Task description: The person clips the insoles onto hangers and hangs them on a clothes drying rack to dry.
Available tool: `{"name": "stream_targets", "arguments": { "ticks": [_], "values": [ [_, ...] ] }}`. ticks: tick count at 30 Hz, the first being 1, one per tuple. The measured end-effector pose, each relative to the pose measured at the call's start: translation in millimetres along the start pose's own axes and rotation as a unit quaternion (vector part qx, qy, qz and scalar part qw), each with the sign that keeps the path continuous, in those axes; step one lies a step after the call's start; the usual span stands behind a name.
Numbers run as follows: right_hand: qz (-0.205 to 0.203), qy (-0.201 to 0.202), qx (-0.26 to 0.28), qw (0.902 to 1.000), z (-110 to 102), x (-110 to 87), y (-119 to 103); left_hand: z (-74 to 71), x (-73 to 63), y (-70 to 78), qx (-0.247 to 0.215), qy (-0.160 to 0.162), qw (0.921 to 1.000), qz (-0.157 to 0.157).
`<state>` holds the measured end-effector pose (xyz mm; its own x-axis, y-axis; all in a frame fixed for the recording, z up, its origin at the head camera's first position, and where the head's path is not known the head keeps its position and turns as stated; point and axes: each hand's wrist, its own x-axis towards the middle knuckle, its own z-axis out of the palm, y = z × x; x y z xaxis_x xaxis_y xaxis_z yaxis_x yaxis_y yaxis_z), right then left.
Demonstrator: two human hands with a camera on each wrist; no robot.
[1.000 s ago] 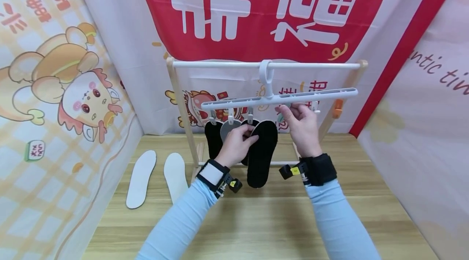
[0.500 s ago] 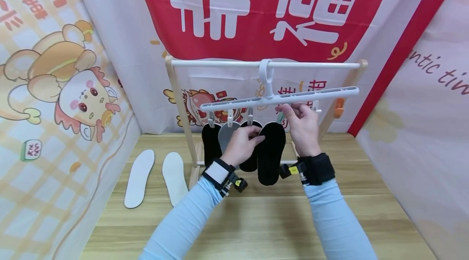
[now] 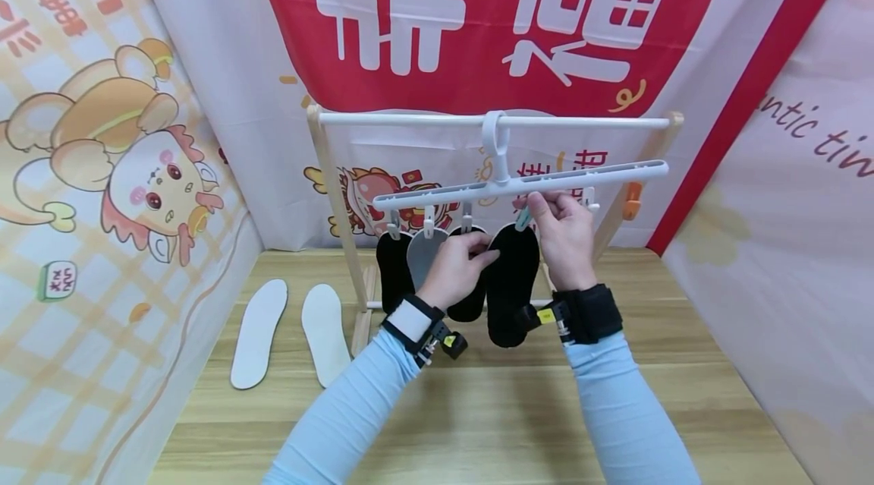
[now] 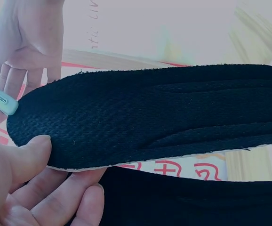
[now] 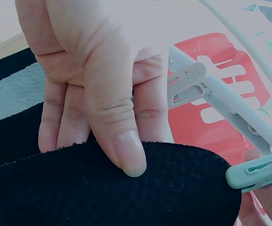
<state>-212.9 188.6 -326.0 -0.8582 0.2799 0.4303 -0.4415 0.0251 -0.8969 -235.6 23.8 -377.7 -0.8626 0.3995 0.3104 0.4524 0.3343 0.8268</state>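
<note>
My left hand [image 3: 452, 272] pinches a black insole [image 3: 514, 280] near its upper end, thumb on the dark face and fingers behind. A pale green clip [image 3: 523, 218] sits over the insole's top edge, also visible as a clip [image 4: 3, 101] in the left wrist view. My right hand [image 3: 568, 242] pinches that clip under the white hanger [image 3: 437, 195]. To the left hang a black insole [image 3: 393, 265], a grey insole [image 3: 423, 250] and another black insole [image 3: 467, 304], each under a clip; my left hand partly covers the latter two.
The hanger hooks over the white bar [image 3: 410, 120] of a wooden-legged rack. Two white insoles [image 3: 259, 333] lie on the wooden table [image 3: 478, 424] at the left. An orange clip [image 3: 632, 200] is on the rack's right leg. Printed cloth walls enclose the table.
My left hand has moved the black insole rightward, bringing its top under the green clip. The clip now overlaps the insole's edge. My right hand has stayed almost in place.
</note>
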Motion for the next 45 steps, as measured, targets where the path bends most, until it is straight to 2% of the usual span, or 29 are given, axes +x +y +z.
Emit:
{"name": "stream_targets", "arguments": {
  "ticks": [7, 19, 33, 39, 45],
  "values": [
    [-0.002, 0.002, -0.004, 1.0000, 0.1, 0.5, -0.9, 0.3, 1.3, 2.8, -0.015, 0.005, 0.9999, 0.004],
    [0.008, 0.019, -0.033, 0.9992, -0.4, 1.3, -0.6, 1.2, 2.9, 5.7, -0.011, 0.030, 0.9992, 0.023],
    [0.014, -0.007, -0.021, 0.9997, -0.1, -0.4, 1.5, 2.8, 4.3, 1.7, -0.004, 0.029, 0.9992, 0.028],
    [0.007, -0.019, -0.001, 0.9998, 1.7, -0.7, 4.0, 2.6, 4.9, -1.7, -0.001, 0.028, 0.9994, 0.020],
    [0.013, -0.027, -0.015, 0.9994, 1.5, -1.2, 6.4, 2.4, 4.0, -5.4, -0.007, 0.023, 0.9997, 0.001]
  ]
}}
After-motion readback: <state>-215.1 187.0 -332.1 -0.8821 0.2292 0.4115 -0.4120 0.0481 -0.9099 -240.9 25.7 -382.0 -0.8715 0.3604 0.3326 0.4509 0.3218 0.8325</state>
